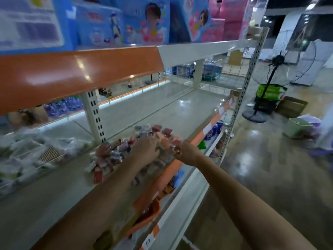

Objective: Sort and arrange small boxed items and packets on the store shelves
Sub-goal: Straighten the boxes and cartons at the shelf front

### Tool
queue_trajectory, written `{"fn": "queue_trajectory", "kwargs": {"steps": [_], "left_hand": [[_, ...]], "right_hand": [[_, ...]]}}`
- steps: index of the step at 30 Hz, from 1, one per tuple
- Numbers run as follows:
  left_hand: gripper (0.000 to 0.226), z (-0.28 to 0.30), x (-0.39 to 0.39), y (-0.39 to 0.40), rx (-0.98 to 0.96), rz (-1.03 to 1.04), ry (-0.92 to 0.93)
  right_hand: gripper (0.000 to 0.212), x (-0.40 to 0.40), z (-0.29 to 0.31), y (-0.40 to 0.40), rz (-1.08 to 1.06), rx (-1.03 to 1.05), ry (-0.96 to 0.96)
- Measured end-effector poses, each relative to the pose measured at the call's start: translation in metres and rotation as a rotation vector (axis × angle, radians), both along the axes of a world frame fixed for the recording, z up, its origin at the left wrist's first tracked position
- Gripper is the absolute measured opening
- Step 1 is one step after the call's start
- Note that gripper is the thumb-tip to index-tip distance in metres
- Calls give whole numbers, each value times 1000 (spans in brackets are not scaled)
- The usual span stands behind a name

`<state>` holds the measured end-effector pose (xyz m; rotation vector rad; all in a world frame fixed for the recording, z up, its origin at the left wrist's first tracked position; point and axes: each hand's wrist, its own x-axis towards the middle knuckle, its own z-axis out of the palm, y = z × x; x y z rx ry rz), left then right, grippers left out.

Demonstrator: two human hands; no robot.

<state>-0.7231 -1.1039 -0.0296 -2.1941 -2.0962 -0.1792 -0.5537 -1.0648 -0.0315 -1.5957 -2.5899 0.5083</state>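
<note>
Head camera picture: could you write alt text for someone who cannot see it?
Seen from above, a person's left hand and right hand reach into a heap of small boxes and packets near the orange front edge of a pale store shelf. Clear plastic packets lie further left, toy boxes fill the shelf above, and a standing fan stands in the aisle.

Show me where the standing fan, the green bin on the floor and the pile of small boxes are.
standing fan [278, 59]: head view, on its dark centre hub.
green bin [298, 127]: head view, on its lid.
pile of small boxes [115, 152]: head view, on the boxes left of the hands.
</note>
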Motion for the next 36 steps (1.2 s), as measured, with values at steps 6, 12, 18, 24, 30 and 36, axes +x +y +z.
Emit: {"fn": "queue_trajectory", "kwargs": {"steps": [6, 12, 18, 24, 30, 36], "left_hand": [[30, -3, -13, 65, -40, 90, 60], [22, -21, -15, 100, -136, 123, 42], [4, -24, -6, 112, -195, 252, -36], [18, -31, 6, 96, -77, 333, 4], [24, -37, 12, 76, 26, 403, -30], [32, -33, 28, 34, 259, 431, -357]], "right_hand": [[35, -11, -3, 67, 41, 23, 12], [38, -8, -12, 109, 153, -36, -1], [31, -1, -26, 132, 269, -16, 65], [50, 5, -30, 148, 400, -17, 187], [19, 11, -28, 148, 482, -32, 364], [17, 18, -40, 147, 439, -160, 631]]}}
